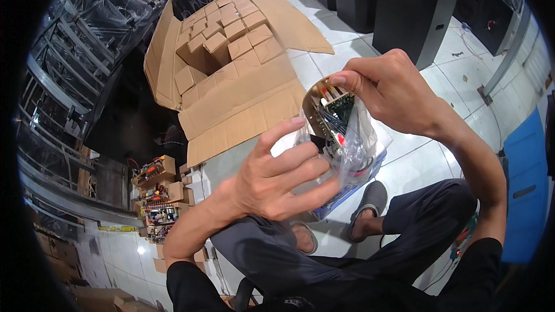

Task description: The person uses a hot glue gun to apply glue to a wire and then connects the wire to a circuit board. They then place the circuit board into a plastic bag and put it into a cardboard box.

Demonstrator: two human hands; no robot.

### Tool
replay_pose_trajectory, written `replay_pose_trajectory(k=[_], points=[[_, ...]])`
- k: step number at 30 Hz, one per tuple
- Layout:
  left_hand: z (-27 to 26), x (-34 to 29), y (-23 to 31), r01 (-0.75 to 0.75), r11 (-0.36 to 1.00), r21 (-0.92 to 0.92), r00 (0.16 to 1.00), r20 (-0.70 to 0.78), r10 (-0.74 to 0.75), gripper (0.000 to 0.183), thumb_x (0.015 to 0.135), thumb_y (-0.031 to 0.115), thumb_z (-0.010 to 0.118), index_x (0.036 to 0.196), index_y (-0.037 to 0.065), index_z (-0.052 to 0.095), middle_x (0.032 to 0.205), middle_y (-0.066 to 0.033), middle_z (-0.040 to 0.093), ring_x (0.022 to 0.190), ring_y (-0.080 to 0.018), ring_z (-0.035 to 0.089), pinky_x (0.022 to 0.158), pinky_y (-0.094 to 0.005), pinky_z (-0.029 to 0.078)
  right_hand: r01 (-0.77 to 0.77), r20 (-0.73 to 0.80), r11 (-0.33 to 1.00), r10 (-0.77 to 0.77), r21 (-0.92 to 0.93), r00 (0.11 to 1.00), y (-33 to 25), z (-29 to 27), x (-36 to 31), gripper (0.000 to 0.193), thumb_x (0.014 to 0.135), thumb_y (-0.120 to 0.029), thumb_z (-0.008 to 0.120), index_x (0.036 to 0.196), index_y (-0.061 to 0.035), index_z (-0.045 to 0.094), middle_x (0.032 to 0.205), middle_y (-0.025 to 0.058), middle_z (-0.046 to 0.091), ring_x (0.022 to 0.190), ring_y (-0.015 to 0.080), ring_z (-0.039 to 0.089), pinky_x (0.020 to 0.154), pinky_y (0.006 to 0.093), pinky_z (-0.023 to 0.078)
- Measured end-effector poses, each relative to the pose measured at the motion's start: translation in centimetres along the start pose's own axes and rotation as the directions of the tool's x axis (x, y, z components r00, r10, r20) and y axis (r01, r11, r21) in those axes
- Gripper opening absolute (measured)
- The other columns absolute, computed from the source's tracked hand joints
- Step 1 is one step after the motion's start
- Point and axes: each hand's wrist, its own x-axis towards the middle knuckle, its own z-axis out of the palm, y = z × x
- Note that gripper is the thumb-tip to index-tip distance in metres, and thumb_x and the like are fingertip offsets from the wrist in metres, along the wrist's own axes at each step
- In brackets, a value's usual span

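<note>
Before me is an electronic module [335, 117] with a gold-coloured metal plate, a dark circuit board and a bundle of wires. It sits partly inside a clear plastic bag [361, 153]. My right hand [399, 89] pinches the upper edge of the module between thumb and fingers. At the bag's left side, my left hand [283, 173] curls its lower fingers against the plastic, while its index finger reaches out near the plate's edge. My left thumb is hidden. Under the bag, a blue-and-white box [378, 159] shows in part.
A large open carton [243, 110] packed with small brown boxes [217, 43] lies ahead. Several circuit modules [159, 215] stand on the floor at left, beside a metal rack [69, 190]. Black cabinets [411, 17] line the far right; a blue panel [523, 190] stands nearer.
</note>
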Motion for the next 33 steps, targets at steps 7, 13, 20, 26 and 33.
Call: replay_pose_trajectory(k=[7, 13, 20, 26, 33], points=[[0.4, 1.5, 1.3, 0.294, 0.956, -0.015, 0.955, -0.041, -0.295, 0.032, 0.066, 0.008, 0.083, 0.095, 0.011, 0.069, 0.074, 0.0018, 0.062, 0.073, -0.0181, 0.055, 0.098, -0.0487, 0.043, -0.025, -0.079, 0.999, 0.023, -0.027, 0.997, 0.7, 0.6, 0.4, 0.033, 0.098, -0.024, 0.063, 0.081, 0.0032, 0.071, 0.055, 0.0200, 0.048, 0.045, 0.0298, 0.042, 0.048, 0.0379, 0.036], [1.1, 0.9, 1.4, 0.031, 0.997, 0.072, 0.997, 0.065, -0.035, 0.022, 0.071, 0.016, 0.069, 0.093, 0.016, 0.070, 0.100, -0.0016, 0.065, 0.094, -0.0187, 0.055, 0.100, -0.0497, 0.043, -0.065, -0.068, 0.994, 0.059, -0.085, 0.996, 0.2, 0.6, 0.8, 0.031, 0.098, -0.023, 0.063, 0.083, 0.0037, 0.070, 0.055, 0.0200, 0.049, 0.045, 0.0285, 0.045, 0.049, 0.0378, 0.039], [0.9, -1.0, 0.2, 0.150, 0.989, -0.018, 0.985, -0.079, -0.151, 0.040, 0.077, 0.033, 0.081, 0.108, 0.012, 0.066, 0.128, -0.0157, 0.056, 0.116, -0.0311, 0.051, 0.102, -0.0493, 0.042, -0.016, -0.123, 0.998, 0.007, -0.067, 0.992, 0.8, 0.0, 0.3, 0.018, 0.095, -0.015, 0.064, 0.092, 0.0024, 0.069, 0.075, 0.0170, 0.065, 0.062, 0.0287, 0.061, 0.061, 0.0354, 0.047], [3.2, -2.2, -0.8, 0.621, 0.258, -0.740, 0.557, 0.186, -0.809, 0.065, 0.092, 0.021, 0.070, 0.143, 0.000, 0.036, 0.144, -0.0232, 0.041, 0.129, -0.0325, 0.049, 0.106, -0.0446, 0.042, -0.229, -0.026, 0.963, 0.235, 0.144, 0.972, -0.6, -1.3, 0.1, 0.014, 0.093, -0.010, 0.062, 0.098, 0.0025, 0.067, 0.082, 0.0165, 0.067, 0.072, 0.0280, 0.065, 0.070, 0.0381, 0.050], [5.0, -1.7, -1.5, 0.735, 0.088, -0.672, 0.449, 0.385, -0.807, 0.031, 0.096, 0.015, 0.066, 0.119, -0.006, 0.063, 0.101, -0.0145, 0.071, 0.098, -0.0195, 0.068, 0.088, -0.0327, 0.054, -0.302, -0.003, 0.953, 0.302, -0.002, 0.953, -0.5, -2.9, -0.9, 0.014, 0.097, -0.008, 0.058, 0.102, 0.0012, 0.068, 0.090, 0.0123, 0.071, 0.082, 0.0196, 0.064, 0.079, 0.0345, 0.050]])
